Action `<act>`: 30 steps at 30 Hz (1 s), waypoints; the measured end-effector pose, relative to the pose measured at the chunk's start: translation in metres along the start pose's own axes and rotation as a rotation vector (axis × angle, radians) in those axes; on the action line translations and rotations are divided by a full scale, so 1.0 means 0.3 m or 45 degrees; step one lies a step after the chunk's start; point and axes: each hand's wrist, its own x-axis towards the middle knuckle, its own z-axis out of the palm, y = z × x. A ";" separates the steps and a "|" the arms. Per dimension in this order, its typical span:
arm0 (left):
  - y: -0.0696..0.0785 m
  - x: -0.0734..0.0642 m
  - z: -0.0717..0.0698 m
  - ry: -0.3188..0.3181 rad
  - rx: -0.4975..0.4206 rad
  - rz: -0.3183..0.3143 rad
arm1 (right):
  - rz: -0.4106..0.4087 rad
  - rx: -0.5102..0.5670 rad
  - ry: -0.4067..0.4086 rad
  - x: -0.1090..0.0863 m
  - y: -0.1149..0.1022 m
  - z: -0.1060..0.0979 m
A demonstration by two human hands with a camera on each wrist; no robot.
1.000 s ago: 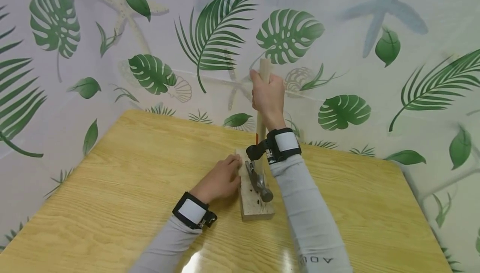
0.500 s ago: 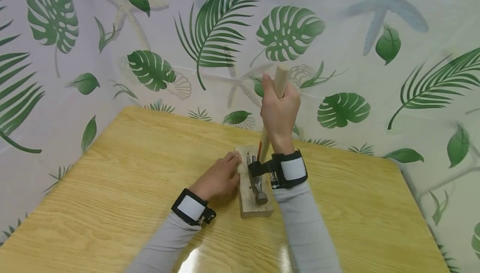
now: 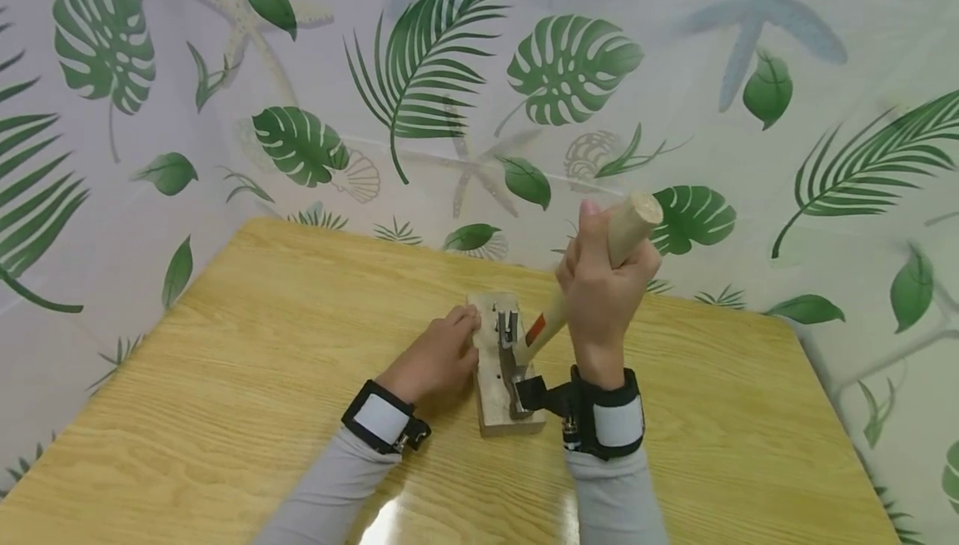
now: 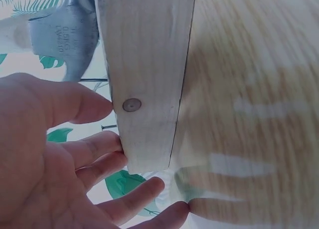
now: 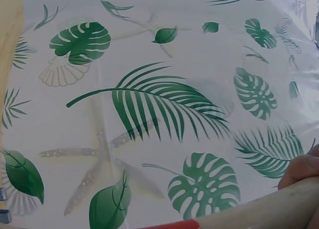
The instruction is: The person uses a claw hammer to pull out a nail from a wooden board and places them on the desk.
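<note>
My right hand (image 3: 603, 299) grips the pale wooden handle of a claw hammer (image 3: 553, 324). The handle leans to the right, and the hammer's metal head lies on a wooden block (image 3: 490, 416) with its claw toward the far end. Against the block's left side rests my left hand (image 3: 434, 355). In the left wrist view, this left hand (image 4: 55, 149) touches the block's edge with its thumb and some fingers, the others spread beyond its end. A thin nail (image 4: 107, 127) sticks out of the block near the fingers; another lies by the claw (image 4: 82, 64).
The block stands on a yellow wood-grain table (image 3: 300, 329). A leaf-patterned cloth (image 3: 419, 46) hangs behind the table's far edge. Dark marks and a small upright nail (image 3: 494, 307) show on the block's top.
My right hand has swung the hammer handle from upright down to the right and nearer. The hammer head has tipped with it on the block. My left hand stays in place.
</note>
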 end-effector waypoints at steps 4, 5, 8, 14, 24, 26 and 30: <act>0.000 -0.001 0.005 -0.001 0.013 -0.004 | -0.104 0.109 0.056 -0.054 -0.062 -0.009; -0.001 -0.002 0.007 -0.006 0.015 0.000 | -0.131 0.151 0.078 -0.068 -0.077 -0.011; -0.003 -0.008 0.011 -0.019 0.002 0.005 | -0.177 0.233 0.110 -0.104 -0.110 -0.015; -0.010 -0.026 0.011 0.075 -0.029 0.004 | -0.208 0.274 0.104 -0.130 -0.128 -0.010; 0.068 0.003 -0.007 0.104 -0.271 0.352 | -0.147 0.268 0.189 -0.100 -0.173 -0.043; 0.081 0.006 -0.008 0.061 -0.294 0.362 | -0.155 0.284 0.193 -0.095 -0.187 -0.050; 0.089 0.009 -0.009 -0.016 -0.325 0.356 | -0.162 0.333 0.204 -0.090 -0.210 -0.063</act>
